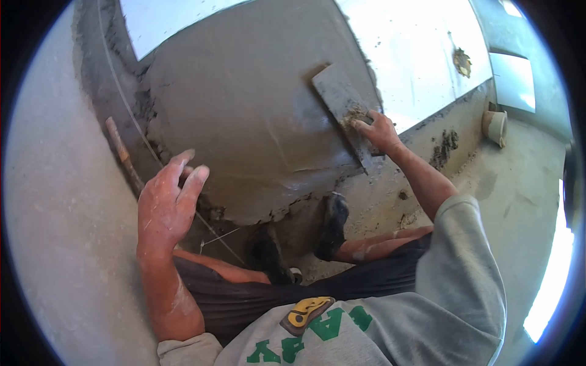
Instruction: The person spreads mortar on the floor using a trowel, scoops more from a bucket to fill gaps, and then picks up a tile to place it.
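Observation:
My right hand [379, 132] is closed around the handle of a long flat plastering trowel [339, 91], whose blade lies on wet grey mortar [238, 104]. Some crumbly mortar sticks to the top of the blade near my fingers. The mortar surface is mostly smooth, with a ragged edge close to my feet. My left hand [168, 198] is raised at the left, dusty, with fingers apart and nothing in it. Near it runs a thin string [131, 113] along the left side of the mortar.
White tiles [415, 55] border the mortar at the right, one with a mortar clump [462, 62]. A stick-like handle [124, 155] leans by the left wall. A bucket [495, 127] lies on its side at the right. My dark shoes [332, 226] stand at the mortar's near edge.

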Action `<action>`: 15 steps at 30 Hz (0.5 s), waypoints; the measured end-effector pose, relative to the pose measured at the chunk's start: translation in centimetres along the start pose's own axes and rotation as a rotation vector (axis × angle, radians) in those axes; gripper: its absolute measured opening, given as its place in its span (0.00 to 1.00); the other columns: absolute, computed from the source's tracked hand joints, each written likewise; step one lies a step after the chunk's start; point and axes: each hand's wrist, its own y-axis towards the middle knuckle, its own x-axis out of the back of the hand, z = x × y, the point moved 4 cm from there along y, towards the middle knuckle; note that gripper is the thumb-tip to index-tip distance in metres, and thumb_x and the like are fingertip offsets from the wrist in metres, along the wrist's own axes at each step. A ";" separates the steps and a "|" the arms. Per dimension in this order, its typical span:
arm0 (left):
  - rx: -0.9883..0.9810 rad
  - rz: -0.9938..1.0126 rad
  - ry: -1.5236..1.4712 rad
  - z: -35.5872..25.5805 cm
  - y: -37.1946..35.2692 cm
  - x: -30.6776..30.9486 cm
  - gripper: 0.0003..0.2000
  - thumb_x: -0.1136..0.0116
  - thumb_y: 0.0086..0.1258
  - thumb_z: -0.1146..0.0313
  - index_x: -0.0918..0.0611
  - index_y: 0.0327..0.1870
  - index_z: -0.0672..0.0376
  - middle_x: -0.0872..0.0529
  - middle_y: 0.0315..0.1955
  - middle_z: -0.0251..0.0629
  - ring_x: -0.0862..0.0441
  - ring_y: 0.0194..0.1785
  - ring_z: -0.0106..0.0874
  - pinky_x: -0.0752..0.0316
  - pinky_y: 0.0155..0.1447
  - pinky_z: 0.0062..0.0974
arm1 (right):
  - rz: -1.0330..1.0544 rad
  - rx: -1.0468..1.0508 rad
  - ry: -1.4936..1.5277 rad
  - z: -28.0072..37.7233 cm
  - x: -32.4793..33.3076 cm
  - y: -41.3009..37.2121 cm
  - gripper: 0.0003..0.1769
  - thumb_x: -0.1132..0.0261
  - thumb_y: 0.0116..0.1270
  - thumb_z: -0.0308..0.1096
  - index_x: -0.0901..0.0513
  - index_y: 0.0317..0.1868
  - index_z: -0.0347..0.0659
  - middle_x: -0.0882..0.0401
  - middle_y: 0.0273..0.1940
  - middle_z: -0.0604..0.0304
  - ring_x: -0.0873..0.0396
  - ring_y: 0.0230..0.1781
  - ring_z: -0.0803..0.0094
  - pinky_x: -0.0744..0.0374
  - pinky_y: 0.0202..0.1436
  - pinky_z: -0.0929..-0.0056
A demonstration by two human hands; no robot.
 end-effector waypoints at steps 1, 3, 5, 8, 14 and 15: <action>0.026 0.005 0.012 0.3 -0.1 0.2 0.24 0.44 0.69 0.51 0.22 0.56 0.63 0.15 0.41 0.50 0.18 0.46 0.47 0.27 0.52 0.38 | -0.047 0.021 0.150 0.2 -1.3 0.0 0.29 0.33 0.59 0.53 0.18 0.47 0.33 0.16 0.40 0.41 0.17 0.44 0.50 0.21 0.49 0.59; 0.043 -0.044 -0.045 0.4 0.1 1.0 0.24 0.44 0.69 0.51 0.22 0.56 0.64 0.15 0.41 0.50 0.18 0.45 0.46 0.27 0.52 0.37 | 0.006 -0.005 0.246 0.4 -4.3 -0.9 0.29 0.33 0.59 0.52 0.18 0.48 0.33 0.16 0.42 0.42 0.18 0.45 0.50 0.22 0.50 0.60; 0.081 -0.049 -0.115 0.4 0.1 1.4 0.25 0.44 0.69 0.51 0.22 0.56 0.64 0.15 0.41 0.50 0.18 0.44 0.45 0.27 0.51 0.37 | 0.055 -0.102 0.368 4.9 -4.4 -4.3 0.23 0.34 0.63 0.44 0.18 0.49 0.33 0.15 0.42 0.47 0.17 0.43 0.63 0.23 0.49 0.67; 0.118 -0.071 -0.260 0.3 -0.3 2.3 0.25 0.44 0.70 0.51 0.22 0.56 0.66 0.15 0.41 0.49 0.18 0.42 0.40 0.26 0.50 0.34 | 0.035 -0.178 0.543 9.0 -9.4 -7.9 0.25 0.33 0.61 0.46 0.18 0.49 0.33 0.16 0.42 0.43 0.17 0.45 0.52 0.23 0.52 0.61; 0.181 -0.215 -0.425 1.0 -1.1 4.4 0.27 0.43 0.70 0.50 0.23 0.57 0.67 0.15 0.41 0.50 0.18 0.39 0.36 0.26 0.50 0.30 | 0.001 -0.178 0.528 16.8 -13.7 -11.4 0.24 0.34 0.61 0.48 0.19 0.45 0.33 0.18 0.40 0.38 0.19 0.45 0.43 0.23 0.51 0.56; 0.175 -0.224 -0.433 1.2 -1.1 4.5 0.27 0.42 0.69 0.50 0.23 0.57 0.68 0.15 0.41 0.50 0.18 0.40 0.36 0.26 0.50 0.30 | 0.011 -0.175 0.487 18.1 -14.4 -11.8 0.24 0.34 0.61 0.48 0.19 0.43 0.32 0.18 0.40 0.36 0.20 0.45 0.40 0.24 0.51 0.54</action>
